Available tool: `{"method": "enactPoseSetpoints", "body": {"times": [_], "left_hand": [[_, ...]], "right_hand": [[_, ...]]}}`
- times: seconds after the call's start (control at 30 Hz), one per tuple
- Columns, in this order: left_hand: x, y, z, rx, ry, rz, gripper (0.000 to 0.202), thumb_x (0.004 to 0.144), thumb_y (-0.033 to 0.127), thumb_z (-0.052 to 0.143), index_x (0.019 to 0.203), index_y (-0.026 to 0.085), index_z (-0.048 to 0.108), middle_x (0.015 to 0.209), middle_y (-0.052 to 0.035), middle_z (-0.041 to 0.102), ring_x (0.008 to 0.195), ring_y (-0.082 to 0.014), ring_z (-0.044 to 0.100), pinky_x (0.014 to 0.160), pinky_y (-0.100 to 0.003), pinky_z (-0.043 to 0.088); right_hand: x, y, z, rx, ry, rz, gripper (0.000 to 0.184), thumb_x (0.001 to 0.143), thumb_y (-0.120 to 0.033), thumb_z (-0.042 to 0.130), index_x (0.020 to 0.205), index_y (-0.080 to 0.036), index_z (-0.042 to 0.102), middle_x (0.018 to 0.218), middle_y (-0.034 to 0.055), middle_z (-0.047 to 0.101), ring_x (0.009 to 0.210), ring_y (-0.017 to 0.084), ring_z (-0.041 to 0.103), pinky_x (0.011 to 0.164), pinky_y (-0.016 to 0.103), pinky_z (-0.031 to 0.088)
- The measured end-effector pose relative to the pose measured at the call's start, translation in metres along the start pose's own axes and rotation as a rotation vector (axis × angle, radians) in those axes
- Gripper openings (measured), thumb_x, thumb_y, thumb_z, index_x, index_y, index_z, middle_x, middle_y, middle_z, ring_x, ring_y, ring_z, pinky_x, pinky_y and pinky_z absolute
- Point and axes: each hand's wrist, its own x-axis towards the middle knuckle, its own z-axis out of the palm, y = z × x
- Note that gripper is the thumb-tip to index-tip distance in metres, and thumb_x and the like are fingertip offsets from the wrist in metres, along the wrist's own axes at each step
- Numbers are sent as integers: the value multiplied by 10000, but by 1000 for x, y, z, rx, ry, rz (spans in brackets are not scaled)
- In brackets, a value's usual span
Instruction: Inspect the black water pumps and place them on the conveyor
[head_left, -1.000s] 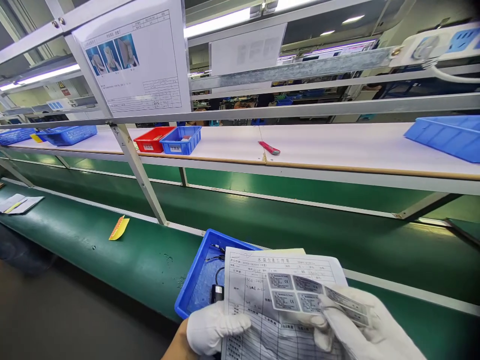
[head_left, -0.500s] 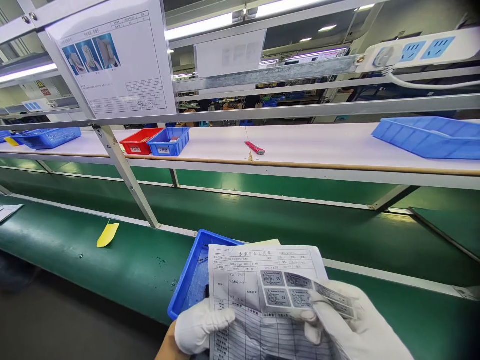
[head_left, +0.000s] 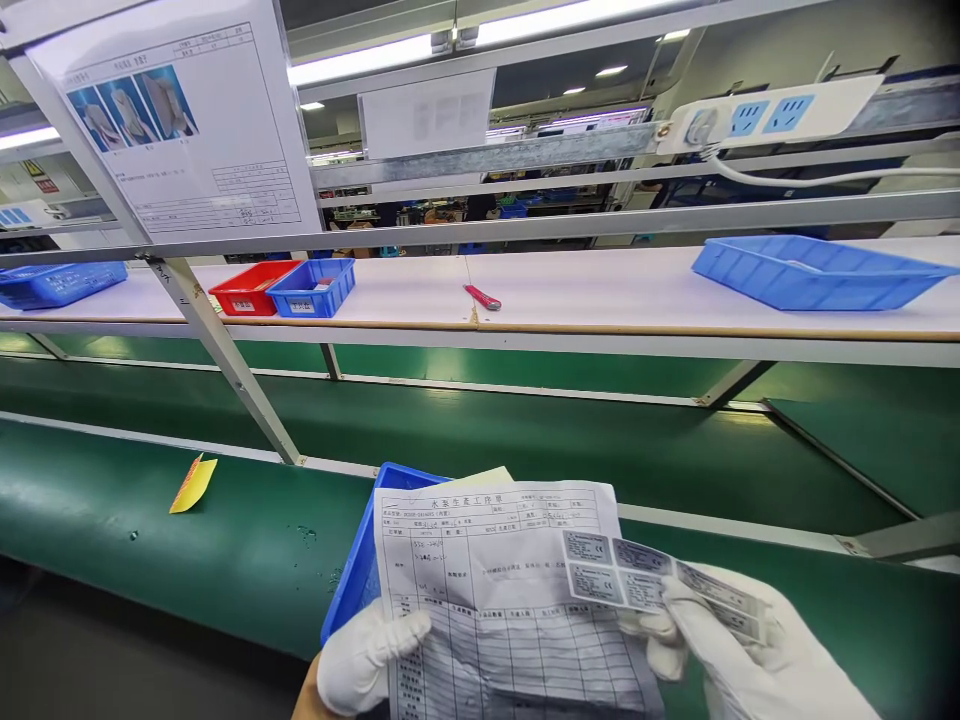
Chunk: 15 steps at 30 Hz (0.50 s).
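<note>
Both of my hands wear white gloves at the bottom of the view. My left hand (head_left: 367, 657) pinches the lower left edge of a printed paper form (head_left: 495, 590) with a table on it. My right hand (head_left: 750, 650) is closed on a strip of grey labels (head_left: 660, 585) held over the form's right side. Under the form, a blue plastic tray (head_left: 360, 570) rests on the green conveyor belt (head_left: 225, 540); most of the tray is hidden by the paper.
A yellow tag (head_left: 193, 484) lies on the belt at left. The white shelf (head_left: 600, 290) beyond holds a red bin (head_left: 251, 287), a small blue bin (head_left: 311, 287), a red tool (head_left: 482, 296) and a large blue tray (head_left: 810, 272). A slanted metal post (head_left: 217, 350) and posted instruction sheet (head_left: 172, 130) stand at left.
The view has swung to the right, so everything shifts left in the frame. My right hand with the labels has slid toward the form's right edge, uncovering more of the table.
</note>
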Motion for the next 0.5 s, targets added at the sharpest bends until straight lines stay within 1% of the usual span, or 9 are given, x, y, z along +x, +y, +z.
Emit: {"method": "enactPoseSetpoints", "body": {"times": [0.07, 0.17, 0.2, 0.33, 0.37, 0.5], "left_hand": [[0, 0, 0, -3, 30, -16, 402, 959, 299, 680, 1341, 174, 696, 1462, -124, 639, 1479, -309, 463, 1306, -487, 216], [-1, 0, 0, -41, 59, -23, 416, 937, 289, 715, 1339, 184, 698, 1441, -117, 657, 1474, -304, 470, 1309, -497, 199], [-1, 0, 0, -52, 66, -26, 414, 932, 286, 723, 1334, 186, 702, 1423, -114, 671, 1465, -298, 483, 1309, -489, 203], [-1, 1, 2, -87, 79, -39, 407, 928, 283, 731, 1323, 186, 712, 1346, -111, 722, 1406, -283, 557, 1299, -446, 258], [-1, 2, 3, -95, 83, -42, 415, 928, 284, 732, 1330, 187, 707, 1341, -111, 724, 1398, -284, 565, 1293, -445, 275], [-1, 4, 5, -109, 103, -51, 457, 909, 299, 758, 1348, 191, 693, 1395, -112, 689, 1420, -292, 541, 1280, -445, 310]], "right_hand": [[-3, -6, 3, 10, 14, -2, 418, 823, -569, 788, 1008, -260, 577, 539, -39, 661, 449, 175, 599, 497, 293, 572], [-5, -12, 8, 40, 23, 43, 333, 876, -547, 746, 987, -281, 581, 568, -30, 675, 463, 180, 601, 502, 297, 570], [-5, -12, 9, 47, 33, 51, 344, 860, -555, 757, 980, -282, 585, 578, -27, 680, 461, 183, 599, 493, 300, 566], [-3, -4, 11, 41, 99, 45, 510, 682, -627, 845, 965, -266, 623, 585, -25, 679, 447, 199, 594, 456, 313, 546], [-4, -3, 12, 42, 102, 44, 524, 666, -636, 847, 965, -264, 629, 573, -31, 668, 448, 196, 591, 456, 305, 541], [-9, -9, 17, 83, 83, 37, 483, 723, -624, 825, 990, -278, 618, 562, -49, 646, 473, 177, 577, 469, 268, 530]]}}
